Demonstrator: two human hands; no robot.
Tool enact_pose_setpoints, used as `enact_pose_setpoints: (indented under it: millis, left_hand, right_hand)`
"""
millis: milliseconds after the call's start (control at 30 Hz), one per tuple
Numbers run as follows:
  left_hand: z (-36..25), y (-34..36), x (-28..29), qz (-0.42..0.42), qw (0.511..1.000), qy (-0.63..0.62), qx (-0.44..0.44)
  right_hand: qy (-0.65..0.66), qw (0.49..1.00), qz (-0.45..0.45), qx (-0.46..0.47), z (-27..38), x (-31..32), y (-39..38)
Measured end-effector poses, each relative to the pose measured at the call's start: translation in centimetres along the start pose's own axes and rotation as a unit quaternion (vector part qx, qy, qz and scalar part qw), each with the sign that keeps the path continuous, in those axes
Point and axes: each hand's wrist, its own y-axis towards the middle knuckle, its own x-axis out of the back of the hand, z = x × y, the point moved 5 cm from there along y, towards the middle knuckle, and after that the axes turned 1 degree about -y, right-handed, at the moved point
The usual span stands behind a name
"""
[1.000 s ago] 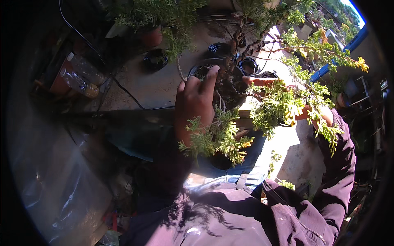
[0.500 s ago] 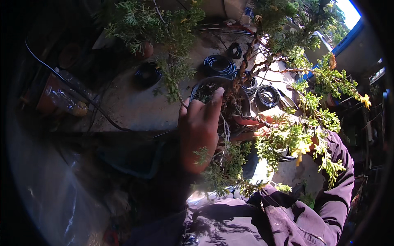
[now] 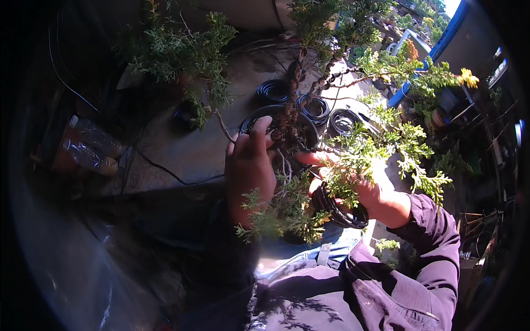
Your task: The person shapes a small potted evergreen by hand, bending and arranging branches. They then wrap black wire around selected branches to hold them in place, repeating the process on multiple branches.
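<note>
A small juniper tree with a brown trunk [image 3: 290, 105] and green, partly yellowed foliage [image 3: 395, 138] stands in a dark round pot [image 3: 312, 129]. Dark wire winds around its trunk and a branch. My left hand [image 3: 251, 171] is at the trunk's base over the pot, its fingers bent inward; what they pinch is hidden. To the right of the base, my right hand [image 3: 375, 193] is closed with a coil of black wire [image 3: 339, 212] hanging from it. Foliage covers part of that hand, and its fingers point toward the trunk.
Several black wire coils [image 3: 345, 122] lie on the table [image 3: 160, 154] behind the pot. Clear plastic bottles [image 3: 91, 149] are at the left. A thin dark cable [image 3: 165, 174] crosses the table's near left part. Branches spread over both forearms.
The scene has shifted left in the view. My right hand shows more clearly now, with the wire coil hanging under it. My left hand stays at the trunk's base.
</note>
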Motion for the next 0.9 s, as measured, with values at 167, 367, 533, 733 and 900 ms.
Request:
enact_pose_setpoints:
  millis: [167, 367, 533, 733, 900]
  left_hand:
    - [0.4, 0.1, -0.1, 0.023, 0.999, -0.018, 0.017]
    - [0.2, 0.0, -0.1, -0.002, 1.000, 0.008, -0.008]
    - [-0.2, -0.1, 0.1, -0.011, 1.000, 0.015, -0.011]
    - [-0.8, -0.5, 0.0, -0.015, 0.995, 0.039, -0.086]
    - [-1.2, -0.7, -0.7, 0.020, 0.988, 0.077, -0.132]
  right_hand:
    - [-0.148, 0.984, 0.027, 0.095, 2.4, -2.0, -3.6]
    - [-0.568, 0.717, -0.049, 0.400, 4.9, -5.1, -9.0]
    - [-0.723, 0.511, -0.098, 0.455, 6.3, -7.5, -10.0]
    - [-0.694, 0.560, -0.012, 0.452, 9.9, -12.0, -10.1]
    - [-0.586, 0.714, 0.047, 0.380, 13.4, -16.0, -6.5]
